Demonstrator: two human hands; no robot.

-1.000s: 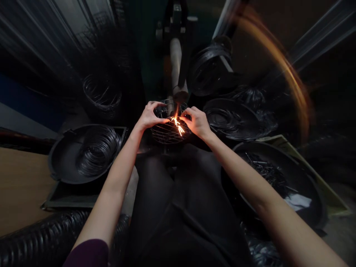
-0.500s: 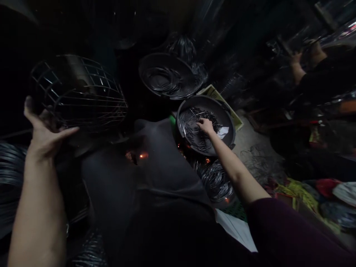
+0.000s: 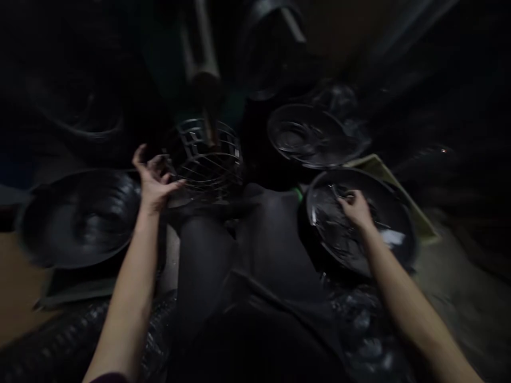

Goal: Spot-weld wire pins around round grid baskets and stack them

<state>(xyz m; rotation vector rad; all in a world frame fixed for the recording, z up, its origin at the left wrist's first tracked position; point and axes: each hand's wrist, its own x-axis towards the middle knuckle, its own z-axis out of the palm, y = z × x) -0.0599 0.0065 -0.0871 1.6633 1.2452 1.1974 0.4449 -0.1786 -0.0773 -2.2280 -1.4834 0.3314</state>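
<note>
A round wire cage (image 3: 209,173) stands in front of me beneath a pale upright post. My left hand (image 3: 155,178) is at its left side with the fingers spread; whether they touch the wires is too dark to tell. Over a dark round basin (image 3: 391,207) of short metal pieces, my right hand (image 3: 355,206) has thumb and fingers pinched together. What sits between those fingertips is blurred. A white scrap (image 3: 392,237) lies in the same basin.
Behind the basin is another dark pan (image 3: 319,114) with coiled wire. At the left, a large basin (image 3: 51,234) holds more coils. A yellowish crate (image 3: 415,207) shows under the right basin. Wire bundles (image 3: 367,330) lie at the lower right.
The view has swung left, bringing the left basin in and the other person's hands out of sight. My right hand has lifted from the pieces with its fingers pinched. The cage looks more upright.
</note>
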